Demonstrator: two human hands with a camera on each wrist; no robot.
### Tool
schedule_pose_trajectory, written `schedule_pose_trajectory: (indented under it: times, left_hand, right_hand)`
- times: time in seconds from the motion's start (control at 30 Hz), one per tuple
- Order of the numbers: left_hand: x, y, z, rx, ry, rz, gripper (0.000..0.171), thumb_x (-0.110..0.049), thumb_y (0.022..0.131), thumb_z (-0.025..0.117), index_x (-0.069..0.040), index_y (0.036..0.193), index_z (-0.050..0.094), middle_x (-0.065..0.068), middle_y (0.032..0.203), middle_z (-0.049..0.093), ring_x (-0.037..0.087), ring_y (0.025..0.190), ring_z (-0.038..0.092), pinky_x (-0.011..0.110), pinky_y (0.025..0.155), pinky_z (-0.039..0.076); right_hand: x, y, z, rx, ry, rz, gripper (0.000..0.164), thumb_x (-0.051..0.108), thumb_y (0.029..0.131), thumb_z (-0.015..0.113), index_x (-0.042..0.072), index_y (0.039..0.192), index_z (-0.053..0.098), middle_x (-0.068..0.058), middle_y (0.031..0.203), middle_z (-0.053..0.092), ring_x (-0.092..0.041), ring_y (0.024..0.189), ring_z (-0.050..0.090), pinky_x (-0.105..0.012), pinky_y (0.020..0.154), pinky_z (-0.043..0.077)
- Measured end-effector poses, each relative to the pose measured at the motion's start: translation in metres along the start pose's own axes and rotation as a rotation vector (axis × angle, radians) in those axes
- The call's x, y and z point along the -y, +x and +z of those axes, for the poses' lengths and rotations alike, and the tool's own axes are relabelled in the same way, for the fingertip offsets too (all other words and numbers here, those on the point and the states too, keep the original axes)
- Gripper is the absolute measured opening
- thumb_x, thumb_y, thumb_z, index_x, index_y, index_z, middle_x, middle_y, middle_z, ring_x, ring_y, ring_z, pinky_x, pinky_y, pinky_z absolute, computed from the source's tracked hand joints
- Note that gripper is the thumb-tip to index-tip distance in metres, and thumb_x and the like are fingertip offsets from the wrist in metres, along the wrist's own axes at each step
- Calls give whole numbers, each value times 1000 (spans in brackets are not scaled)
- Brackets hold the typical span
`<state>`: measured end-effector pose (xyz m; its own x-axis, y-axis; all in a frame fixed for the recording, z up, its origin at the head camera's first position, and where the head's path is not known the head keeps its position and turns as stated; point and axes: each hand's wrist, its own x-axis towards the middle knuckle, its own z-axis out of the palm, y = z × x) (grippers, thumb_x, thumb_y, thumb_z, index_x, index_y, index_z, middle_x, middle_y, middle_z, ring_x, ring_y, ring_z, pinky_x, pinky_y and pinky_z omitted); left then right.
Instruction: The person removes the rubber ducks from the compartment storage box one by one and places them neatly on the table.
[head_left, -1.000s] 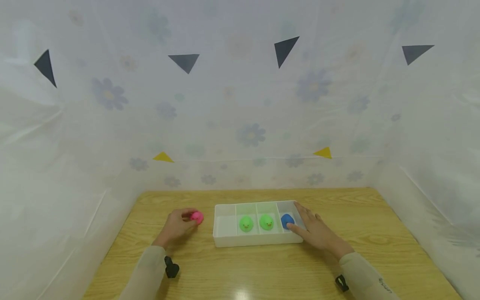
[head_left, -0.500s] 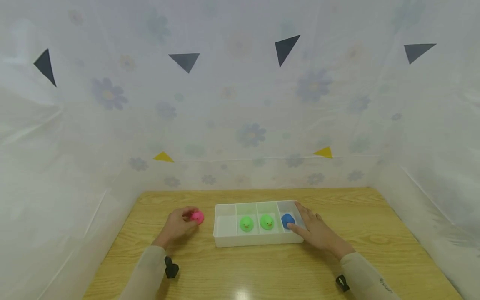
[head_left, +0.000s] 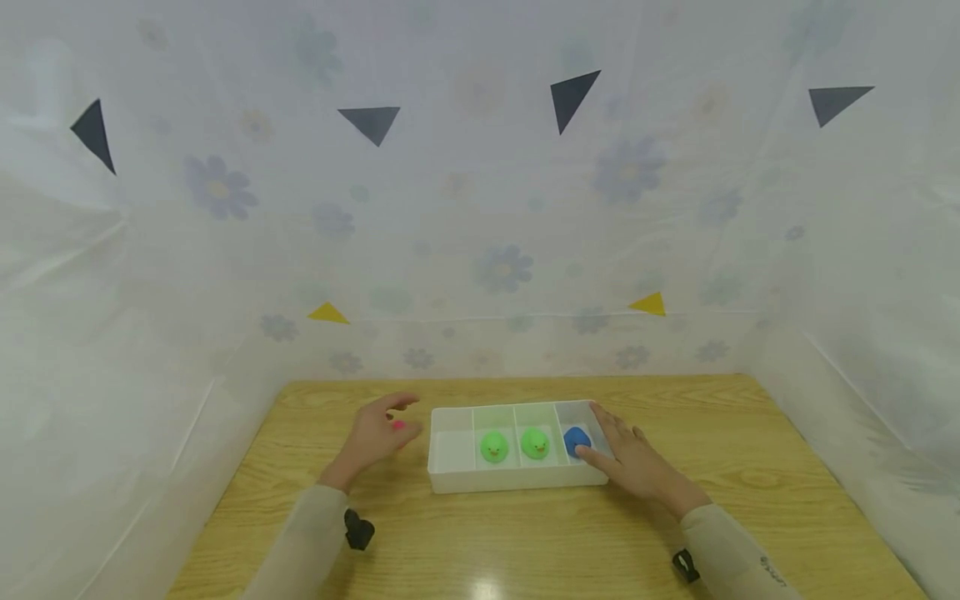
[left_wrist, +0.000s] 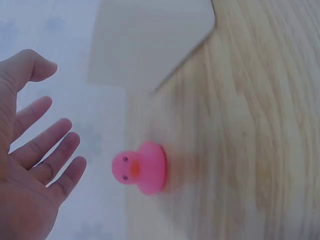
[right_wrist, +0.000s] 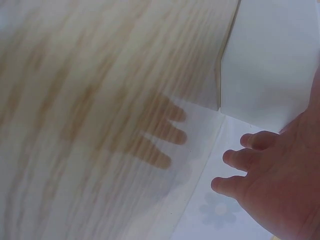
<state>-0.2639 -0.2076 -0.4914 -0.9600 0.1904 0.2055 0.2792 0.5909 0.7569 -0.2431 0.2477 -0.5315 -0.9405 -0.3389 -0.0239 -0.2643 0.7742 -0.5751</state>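
A white tray (head_left: 517,479) with compartments holds two green rubber ducks (head_left: 493,447) in its middle compartments and a blue rubber duck (head_left: 577,441) in the rightmost one. Its leftmost compartment has nothing in it. On the table left of the tray stands a pink rubber duck (left_wrist: 145,168), upright and mostly hidden by my left hand in the head view. My left hand (head_left: 378,432) hovers by the pink duck, fingers spread and apart from it. My right hand (head_left: 637,465) rests along the tray's right end, fingers extended, thumb reaching over the rim at the blue duck; contact there cannot be made out.
The wooden table (head_left: 420,550) reaches back to a white flower-patterned sheet (head_left: 480,208), which also hangs on both sides. Black wrist mounts (head_left: 359,530) show below the cuffs.
My left hand has let go of the pink duck, opened its fingers and risen slightly to the right. The right hand and tray stay in place.
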Motion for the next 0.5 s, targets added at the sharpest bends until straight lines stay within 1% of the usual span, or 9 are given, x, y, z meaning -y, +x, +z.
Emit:
schedule_pose_trajectory:
  times: [0.07, 0.17, 0.3, 0.5]
  left_hand:
    - [-6, 2, 3, -3, -18, 19, 43, -19, 93, 77, -10, 135, 70, 13, 132, 72, 37, 121, 65, 54, 101, 54]
    - [-14, 3, 7, 5, -49, 44, 42, -20, 93, 80, -9, 133, 71, 12, 129, 73, 37, 118, 66, 54, 98, 55]
    - [-24, 3, 12, 39, -71, 72, 42, -21, 94, 80, -10, 133, 70, 14, 132, 71, 36, 118, 66, 55, 98, 55]
    - [-33, 4, 23, 74, -51, 99, 43, -24, 94, 79, -11, 134, 70, 10, 134, 71, 34, 120, 65, 51, 97, 54]
  right_hand:
    - [0, 0, 0, -2, -1, -1, 91, 64, 106, 46, 16, 172, 4, -19, 176, 17, -51, 159, 18, -80, 122, 4]
    - [0, 0, 1, -3, -4, -1, 91, 65, 106, 45, 17, 172, 4, -19, 176, 17, -51, 159, 18, -80, 122, 4]
    - [0, 1, 1, 0, -7, 2, 91, 65, 106, 45, 18, 172, 3, -18, 176, 16, -51, 160, 17, -79, 122, 4]
    - [3, 2, 0, 12, 8, 2, 90, 64, 107, 45, 17, 172, 3, -19, 176, 16, -51, 160, 17, -79, 122, 3]
